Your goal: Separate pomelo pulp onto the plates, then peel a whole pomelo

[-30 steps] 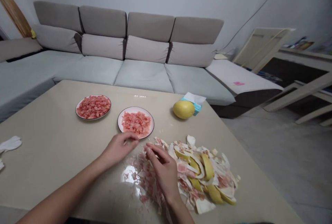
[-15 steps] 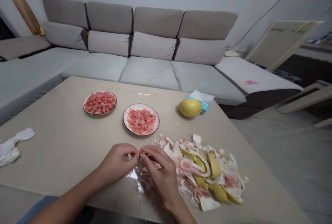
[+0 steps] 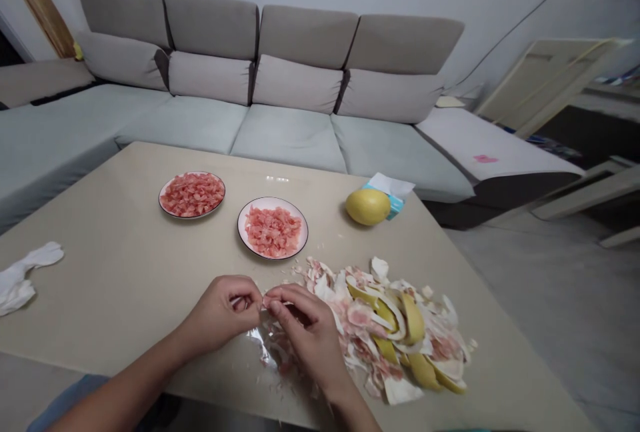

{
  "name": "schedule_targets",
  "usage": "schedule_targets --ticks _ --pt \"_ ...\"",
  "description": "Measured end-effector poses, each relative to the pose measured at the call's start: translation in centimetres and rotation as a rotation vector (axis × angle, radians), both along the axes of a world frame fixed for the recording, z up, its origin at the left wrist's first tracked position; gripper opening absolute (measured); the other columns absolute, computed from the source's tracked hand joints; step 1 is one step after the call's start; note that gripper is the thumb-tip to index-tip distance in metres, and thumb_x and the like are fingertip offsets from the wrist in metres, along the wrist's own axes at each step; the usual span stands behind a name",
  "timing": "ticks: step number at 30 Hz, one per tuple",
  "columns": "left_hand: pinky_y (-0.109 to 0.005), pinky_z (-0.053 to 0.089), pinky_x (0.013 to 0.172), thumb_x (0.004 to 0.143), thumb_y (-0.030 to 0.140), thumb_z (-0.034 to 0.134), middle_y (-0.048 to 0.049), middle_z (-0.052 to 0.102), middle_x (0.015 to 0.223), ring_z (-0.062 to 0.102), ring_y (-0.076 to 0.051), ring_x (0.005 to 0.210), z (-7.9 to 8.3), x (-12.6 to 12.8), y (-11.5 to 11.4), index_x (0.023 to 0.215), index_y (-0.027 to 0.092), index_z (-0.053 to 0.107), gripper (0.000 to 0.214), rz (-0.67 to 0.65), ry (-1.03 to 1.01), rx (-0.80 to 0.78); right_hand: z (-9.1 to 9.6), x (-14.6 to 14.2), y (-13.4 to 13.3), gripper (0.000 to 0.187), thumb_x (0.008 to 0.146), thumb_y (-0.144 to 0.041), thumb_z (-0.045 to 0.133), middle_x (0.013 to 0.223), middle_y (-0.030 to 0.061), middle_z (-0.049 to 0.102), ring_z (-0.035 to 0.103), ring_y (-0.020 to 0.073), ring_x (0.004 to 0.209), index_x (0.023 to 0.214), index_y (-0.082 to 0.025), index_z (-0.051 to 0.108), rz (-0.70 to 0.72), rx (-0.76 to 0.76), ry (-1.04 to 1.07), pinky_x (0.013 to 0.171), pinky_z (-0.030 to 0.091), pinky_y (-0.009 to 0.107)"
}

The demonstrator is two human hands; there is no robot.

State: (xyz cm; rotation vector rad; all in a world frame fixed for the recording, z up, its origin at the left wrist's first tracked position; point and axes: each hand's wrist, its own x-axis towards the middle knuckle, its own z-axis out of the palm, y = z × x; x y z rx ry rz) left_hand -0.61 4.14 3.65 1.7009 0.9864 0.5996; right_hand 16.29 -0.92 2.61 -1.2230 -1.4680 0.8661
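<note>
My left hand (image 3: 227, 309) and my right hand (image 3: 307, 329) meet fingertip to fingertip above the near part of the table. Both are closed in a pinch on a small bit of pomelo flesh (image 3: 265, 301), mostly hidden by the fingers. Beside and partly under my right hand spreads a heap of pomelo peel (image 3: 413, 319), with yellow rind, white pith and pinkish membranes. Just beyond my hands sits a white dark-rimmed plate (image 3: 243, 235) bearing pink pomelo pulp (image 3: 274, 229). Farther left, a second plate (image 3: 163, 209) carries a fuller pile of pulp (image 3: 194, 193).
A whole yellow pomelo (image 3: 368, 207) rests against a blue tissue box (image 3: 395, 204) at the back right. Crumpled white tissue (image 3: 20, 282) lies at the table's left edge. A grey sofa (image 3: 285, 135) stands behind the table (image 3: 120, 239).
My hands have shifted slightly left and their fingertips have drawn a little apart, still pinching. The plates and the peel heap stay put; the view has tilted slightly.
</note>
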Motion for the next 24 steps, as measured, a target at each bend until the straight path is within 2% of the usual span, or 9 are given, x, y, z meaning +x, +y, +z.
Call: schedule_targets --ticks 3,8,14,18,22,24 --pt "-0.021 0.033 0.058 0.075 0.022 0.059 0.0016 0.053 0.063 0.043 -0.01 0.062 0.1 -0.4 0.2 0.064 0.013 0.063 0.014 -0.029 -0.089 -0.119 0.3 0.1 0.1 0.01 0.087 -0.024 0.063 0.087 0.0031 0.071 0.064 0.0165 0.084 0.087 -0.023 0.073 0.007 -0.011 0.029 0.076 0.047 0.026" --pt "-0.021 0.036 0.064 0.077 0.026 0.062 0.0007 0.058 0.064 0.047 -0.011 0.065 0.5 -0.8 0.2 0.065 0.013 0.064 0.018 -0.042 -0.163 -0.191 0.4 0.2 -0.1 0.009 0.085 -0.027 0.067 0.083 0.0033 0.07 0.063 0.0159 0.079 0.082 -0.022 0.075 0.038 -0.091 0.165 0.072 0.048 0.025" --pt "-0.022 0.036 0.063 0.079 0.028 0.061 -0.0006 0.058 0.067 0.048 -0.012 0.066 -0.2 -1.1 -0.5 0.066 0.013 0.063 0.02 -0.023 -0.184 -0.157 -1.3 -0.5 0.0 0.02 0.075 -0.034 0.078 0.075 0.0011 0.069 0.06 0.009 0.062 0.089 -0.02 0.074 0.152 -0.474 0.811 0.063 0.05 0.02" --pt "-0.022 0.037 0.064 0.079 0.028 0.06 0.0 0.057 0.066 0.048 -0.012 0.066 -0.3 -1.1 -0.5 0.067 0.013 0.062 0.02 0.003 -0.177 -0.156 -1.5 -0.9 0.4 0.023 0.067 -0.029 0.084 0.072 0.0006 0.066 0.058 0.0054 0.06 0.082 -0.014 0.074 0.172 -0.616 1.056 0.06 0.05 0.013" --pt "-0.022 0.038 0.062 0.078 0.027 0.059 0.0008 0.056 0.063 0.048 -0.011 0.064 0.0 -1.2 -0.4 0.064 0.014 0.061 0.019 0.025 -0.157 -0.124 -1.3 -0.5 0.6 0.024 0.06 -0.026 0.088 0.074 -0.0019 0.064 0.056 0.0044 0.059 0.077 -0.018 0.073 0.143 -0.633 1.213 0.057 0.05 0.01" --pt "-0.023 0.04 0.064 0.08 0.025 0.057 -0.0001 0.059 0.065 0.051 -0.012 0.066 0.1 -1.2 -0.3 0.067 0.014 0.063 0.018 0.016 -0.126 -0.128 -1.3 -0.3 0.6 0.023 0.062 -0.028 0.086 0.076 -0.0019 0.064 0.056 0.005 0.06 0.078 -0.019 0.073 0.094 -0.597 1.156 0.057 0.05 0.012"
